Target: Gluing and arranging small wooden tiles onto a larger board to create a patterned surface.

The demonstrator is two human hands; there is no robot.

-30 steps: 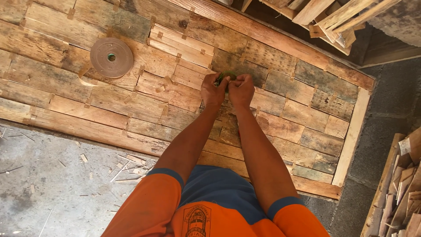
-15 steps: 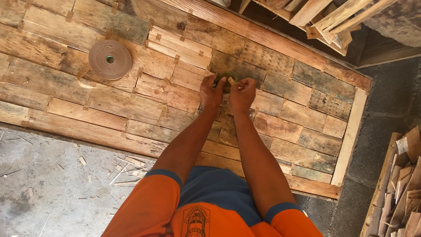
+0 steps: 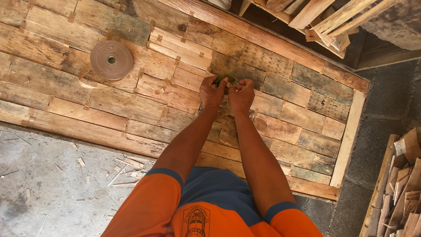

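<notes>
Both my hands meet over a panel of patchwork wooden boards [image 3: 280,127] lying on the floor. My left hand [image 3: 212,93] and my right hand [image 3: 241,95] are side by side, fingers pinched on a small green thing [image 3: 226,79] held just above or against the boards. Most of it is hidden by my fingers, so its shape is unclear. Short brown tape strips [image 3: 164,109] cross many joints between the boards. A flat roll of brown tape [image 3: 111,59] lies on the panel well to the left of my hands, with a loose end trailing from it.
A pale wooden rail [image 3: 348,136] edges the panel on the right. Stacked wooden slats [image 3: 329,19] lean at the top right, and a pile of wood offcuts [image 3: 401,193] sits at the right edge. The grey concrete floor [image 3: 48,188] at lower left holds splinters and chips.
My hands stay together on the green thing at the same spot on the panel. The view has shifted only slightly.
</notes>
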